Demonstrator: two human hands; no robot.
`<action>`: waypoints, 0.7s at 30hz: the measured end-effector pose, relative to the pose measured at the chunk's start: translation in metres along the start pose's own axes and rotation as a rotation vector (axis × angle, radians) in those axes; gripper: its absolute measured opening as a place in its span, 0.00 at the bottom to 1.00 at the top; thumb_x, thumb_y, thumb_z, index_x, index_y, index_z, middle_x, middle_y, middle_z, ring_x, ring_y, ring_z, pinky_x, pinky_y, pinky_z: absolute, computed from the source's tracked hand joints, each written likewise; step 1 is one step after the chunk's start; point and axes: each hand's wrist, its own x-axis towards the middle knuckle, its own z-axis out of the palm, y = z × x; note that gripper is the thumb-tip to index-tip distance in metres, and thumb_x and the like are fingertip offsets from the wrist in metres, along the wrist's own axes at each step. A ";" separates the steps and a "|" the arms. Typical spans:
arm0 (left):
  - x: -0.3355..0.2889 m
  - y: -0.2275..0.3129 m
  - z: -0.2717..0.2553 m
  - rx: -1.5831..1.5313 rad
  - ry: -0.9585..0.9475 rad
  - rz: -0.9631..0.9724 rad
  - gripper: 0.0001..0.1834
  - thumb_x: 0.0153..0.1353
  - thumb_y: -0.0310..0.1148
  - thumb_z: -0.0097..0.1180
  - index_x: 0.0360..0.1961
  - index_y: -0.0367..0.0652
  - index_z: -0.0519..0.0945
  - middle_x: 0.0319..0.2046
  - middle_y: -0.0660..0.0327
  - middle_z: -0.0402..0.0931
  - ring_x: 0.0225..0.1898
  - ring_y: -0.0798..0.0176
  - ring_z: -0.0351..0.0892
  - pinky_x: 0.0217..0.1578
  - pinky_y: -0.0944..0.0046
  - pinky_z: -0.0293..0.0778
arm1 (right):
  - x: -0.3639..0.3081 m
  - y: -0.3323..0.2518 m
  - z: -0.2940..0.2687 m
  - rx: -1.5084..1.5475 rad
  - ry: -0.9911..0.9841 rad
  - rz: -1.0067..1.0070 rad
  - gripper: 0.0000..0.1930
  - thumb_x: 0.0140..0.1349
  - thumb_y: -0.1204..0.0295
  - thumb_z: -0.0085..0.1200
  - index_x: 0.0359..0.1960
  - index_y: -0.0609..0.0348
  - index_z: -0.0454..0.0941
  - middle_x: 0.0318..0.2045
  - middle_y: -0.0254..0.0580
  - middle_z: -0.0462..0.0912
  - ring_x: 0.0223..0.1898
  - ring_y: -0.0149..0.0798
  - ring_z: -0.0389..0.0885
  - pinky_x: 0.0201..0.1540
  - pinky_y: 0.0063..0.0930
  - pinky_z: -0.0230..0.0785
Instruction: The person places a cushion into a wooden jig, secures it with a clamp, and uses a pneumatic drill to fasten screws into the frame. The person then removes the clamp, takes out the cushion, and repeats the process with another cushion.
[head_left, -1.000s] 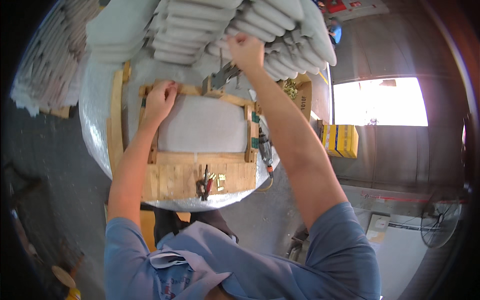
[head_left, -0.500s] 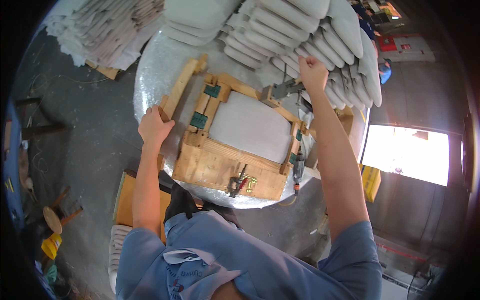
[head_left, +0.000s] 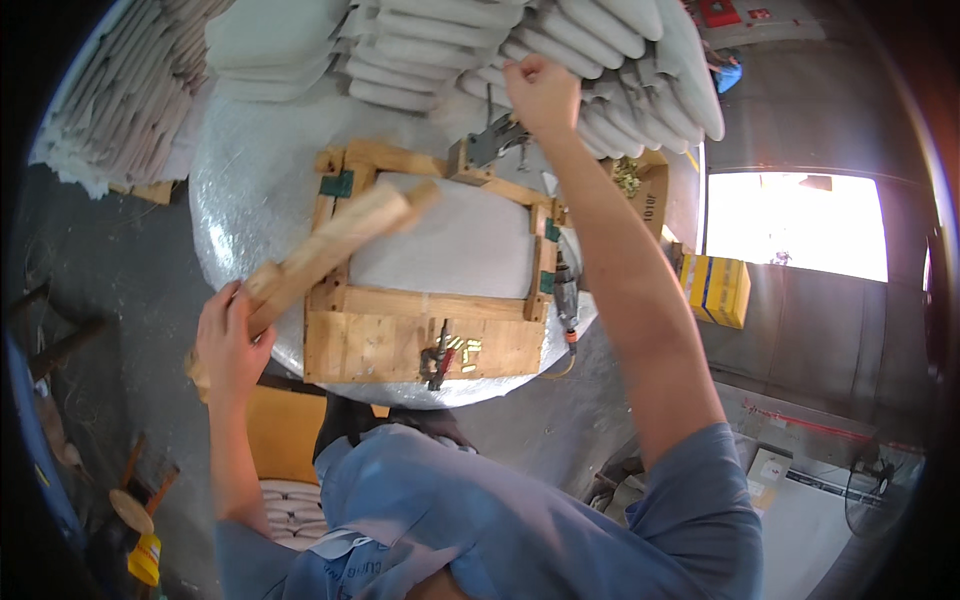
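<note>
My left hand (head_left: 232, 345) is closed around a long wooden bar (head_left: 335, 235), which slants up over the left side of a wooden frame jig (head_left: 385, 340). Inside the jig lies a light grey panel (head_left: 450, 265) with rounded edges. At the jig's far side, a grey metal toggle clamp (head_left: 493, 143) sits on a wooden block. My right hand (head_left: 545, 95) is closed at the clamp's lever, whose grip the fingers hide. Near the jig's front edge are another clamp with a red grip (head_left: 437, 362) and several small brass-coloured pieces (head_left: 468, 352).
The jig rests on a round, plastic-wrapped table (head_left: 235, 225). Stacks of grey panels (head_left: 430, 45) fill its far side. A corded or hosed power tool (head_left: 567, 300) lies at the right. Beyond are a cardboard box (head_left: 645, 190), a yellow box (head_left: 715, 290) and a distant person (head_left: 727, 75).
The wooden bar has been lifted and swung from beside the jig to above its left side. My right hand stays at the clamp. The whole view has shifted.
</note>
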 end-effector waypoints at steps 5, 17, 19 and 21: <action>0.119 0.086 0.060 -0.051 -0.065 0.418 0.31 0.45 0.31 0.74 0.55 0.46 0.81 0.63 0.63 0.77 0.59 0.53 0.80 0.55 0.50 0.77 | 0.008 -0.003 -0.002 -0.007 -0.041 0.025 0.17 0.65 0.57 0.63 0.32 0.60 0.87 0.28 0.55 0.88 0.34 0.61 0.88 0.44 0.49 0.81; 0.201 0.183 0.226 0.027 0.024 0.658 0.21 0.60 0.35 0.69 0.54 0.48 0.80 0.51 0.62 0.81 0.54 0.57 0.81 0.53 0.57 0.77 | 0.006 0.001 -0.001 -0.025 -0.003 -0.064 0.19 0.64 0.56 0.63 0.31 0.62 0.87 0.27 0.57 0.88 0.34 0.61 0.89 0.43 0.49 0.81; 0.205 0.184 0.226 0.094 -0.101 0.610 0.22 0.61 0.40 0.71 0.55 0.48 0.81 0.49 0.62 0.83 0.54 0.56 0.83 0.53 0.56 0.79 | 0.005 0.008 0.002 -0.048 0.027 -0.089 0.19 0.64 0.55 0.64 0.31 0.61 0.87 0.27 0.57 0.88 0.35 0.61 0.90 0.43 0.49 0.82; 0.220 0.173 0.201 0.183 -0.356 0.565 0.25 0.61 0.45 0.73 0.55 0.48 0.82 0.47 0.62 0.86 0.53 0.56 0.85 0.53 0.54 0.81 | 0.005 0.008 0.004 -0.042 0.028 -0.054 0.19 0.64 0.55 0.64 0.32 0.61 0.88 0.28 0.57 0.89 0.35 0.61 0.90 0.44 0.50 0.82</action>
